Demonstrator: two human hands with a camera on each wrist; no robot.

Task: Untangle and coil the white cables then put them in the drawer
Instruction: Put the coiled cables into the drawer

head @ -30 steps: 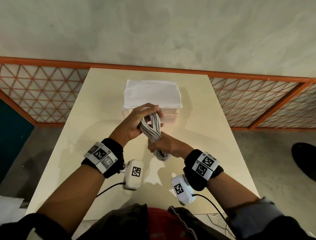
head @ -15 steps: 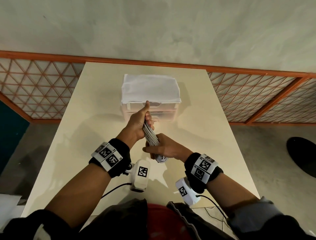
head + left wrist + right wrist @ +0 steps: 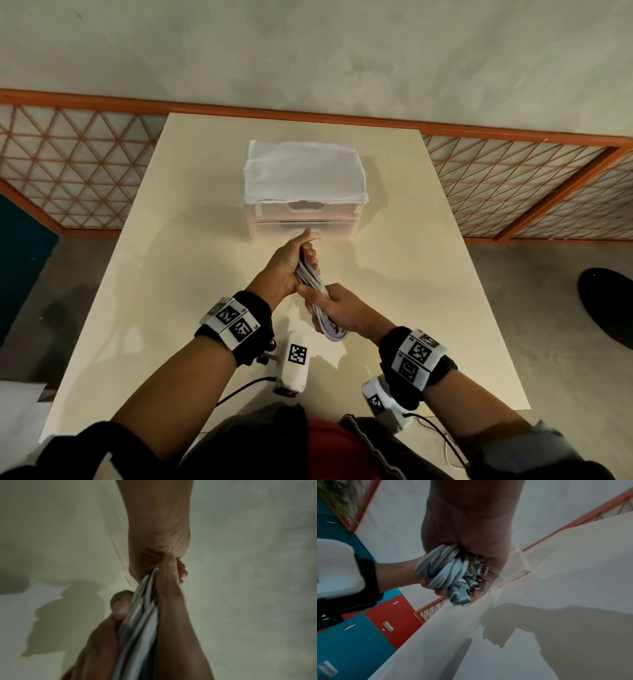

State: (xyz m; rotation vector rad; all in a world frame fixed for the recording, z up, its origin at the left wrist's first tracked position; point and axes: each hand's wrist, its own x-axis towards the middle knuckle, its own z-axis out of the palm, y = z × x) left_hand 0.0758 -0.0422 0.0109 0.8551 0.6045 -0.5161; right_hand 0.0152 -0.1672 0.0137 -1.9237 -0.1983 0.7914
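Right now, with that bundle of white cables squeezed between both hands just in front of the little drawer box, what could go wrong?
1. Both hands are busy: the left hand and right hand grip the cable bundle, and the drawers look closed. Freeing one hand to open a drawer could let the coil spring loose.
2. The plug ends stick out loose from the right hand and might catch on a drawer edge.
3. The drawer box looks light; pulling one-handed may slide it across the table.
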